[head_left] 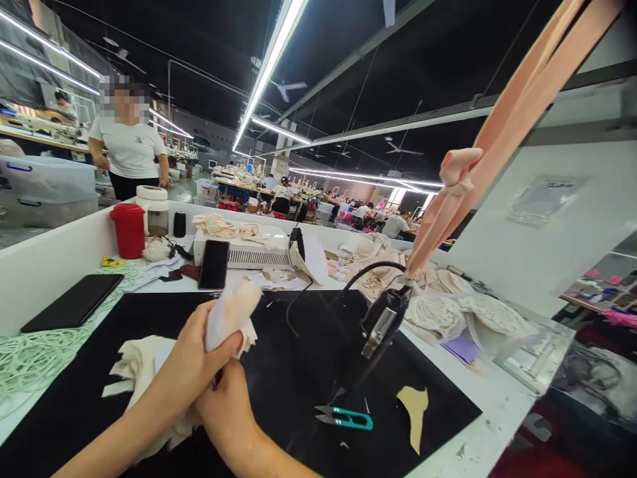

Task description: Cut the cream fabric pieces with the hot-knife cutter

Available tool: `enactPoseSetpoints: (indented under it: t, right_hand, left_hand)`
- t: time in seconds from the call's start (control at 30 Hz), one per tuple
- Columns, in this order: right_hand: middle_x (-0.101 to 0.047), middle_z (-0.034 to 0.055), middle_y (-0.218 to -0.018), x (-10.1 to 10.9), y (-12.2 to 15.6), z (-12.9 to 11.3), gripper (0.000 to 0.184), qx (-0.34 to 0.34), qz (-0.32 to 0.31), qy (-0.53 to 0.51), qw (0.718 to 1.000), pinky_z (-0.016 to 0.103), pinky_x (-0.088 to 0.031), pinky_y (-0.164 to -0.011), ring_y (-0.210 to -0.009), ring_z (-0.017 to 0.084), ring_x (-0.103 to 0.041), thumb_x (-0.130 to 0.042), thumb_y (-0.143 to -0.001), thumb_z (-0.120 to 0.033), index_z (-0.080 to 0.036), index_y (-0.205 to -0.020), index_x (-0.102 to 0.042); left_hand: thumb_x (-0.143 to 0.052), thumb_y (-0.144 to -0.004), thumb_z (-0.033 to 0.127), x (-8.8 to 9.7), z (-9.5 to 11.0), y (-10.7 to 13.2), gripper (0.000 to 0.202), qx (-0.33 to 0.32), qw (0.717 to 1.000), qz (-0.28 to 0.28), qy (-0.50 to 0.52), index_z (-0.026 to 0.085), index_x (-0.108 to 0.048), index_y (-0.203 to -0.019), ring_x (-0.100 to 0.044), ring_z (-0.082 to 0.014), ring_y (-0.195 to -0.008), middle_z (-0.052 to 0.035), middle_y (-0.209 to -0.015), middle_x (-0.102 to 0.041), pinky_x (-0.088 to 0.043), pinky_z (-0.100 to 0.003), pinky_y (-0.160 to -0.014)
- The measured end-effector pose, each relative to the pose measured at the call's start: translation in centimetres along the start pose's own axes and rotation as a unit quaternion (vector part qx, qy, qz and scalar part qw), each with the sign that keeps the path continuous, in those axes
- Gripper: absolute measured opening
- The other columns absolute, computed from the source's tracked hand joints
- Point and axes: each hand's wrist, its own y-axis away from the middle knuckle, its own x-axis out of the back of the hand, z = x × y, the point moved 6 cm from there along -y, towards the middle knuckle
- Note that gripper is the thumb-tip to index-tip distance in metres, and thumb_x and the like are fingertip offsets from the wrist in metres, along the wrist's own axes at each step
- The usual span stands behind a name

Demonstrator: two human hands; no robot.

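Over the black mat (pixel 308 372), my left hand (pixel 202 342) is wrapped round a bundle of white fabric pieces (pixel 233 312), whose rounded top sticks up past the thumb. Just below and touching it, my right hand (pixel 229 395) is closed; its fingers are mostly hidden, and what they hold cannot be made out. Cream fabric pieces (pixel 142 358) spread out beneath my left forearm. Teal thread snips (pixel 346 418) lie to the right of my hands, with a beige fabric scrap (pixel 415 415) farther right.
A black corded tool (pixel 383 322) hangs from a knotted peach fabric strip (pixel 460 172). Behind the mat stand a phone (pixel 213 264), a white box (pixel 243 252) and a red cup (pixel 128 230). Lace pieces (pixel 438 309) pile up at right. A person (pixel 130 146) stands beyond the partition.
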Motion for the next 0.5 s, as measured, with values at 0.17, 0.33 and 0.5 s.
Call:
enactPoseSetpoints:
  t: [0.17,0.33,0.5]
  right_hand:
    - [-0.076,0.0109,-0.129,1.2,0.0,1.7,0.046,-0.049,0.045,-0.077,0.995,0.042,-0.053,-0.112,-0.128,0.032,-0.069,-0.074,-0.080,-0.032,-0.018,-0.124,-0.071]
    - [-0.080,0.0089,-0.122,2.2,-0.6,1.7,0.048,-0.074,0.082,-0.224,0.968,0.042,-0.058,-0.104,-0.120,0.031,-0.072,-0.077,-0.076,-0.030,-0.019,-0.122,-0.071]
    - [-0.082,0.0093,-0.114,4.1,-1.6,1.7,0.058,-0.120,0.153,-0.266,0.944,0.040,-0.063,-0.093,-0.113,0.032,-0.075,-0.082,-0.069,-0.029,-0.017,-0.124,-0.068]
  left_hand:
    - [-0.078,-0.064,0.047,-1.6,-1.1,-0.2,0.099,-0.002,0.995,-0.096,0.027,0.024,-0.043,-0.155,-0.048,-0.0387,-0.142,-0.0149,-0.148,-0.054,-0.037,-0.054,-0.120]
    - [-0.083,-0.069,0.059,0.4,-1.3,-2.3,0.112,0.054,0.972,-0.180,0.142,0.021,-0.033,-0.161,-0.033,-0.0365,-0.155,-0.0191,-0.161,-0.044,-0.029,-0.049,-0.125]
    - [-0.076,-0.076,0.074,2.0,-2.6,-3.8,0.101,0.118,0.956,-0.217,0.157,0.018,-0.045,-0.154,-0.052,-0.0380,-0.141,-0.0196,-0.153,-0.056,-0.047,-0.046,-0.110]
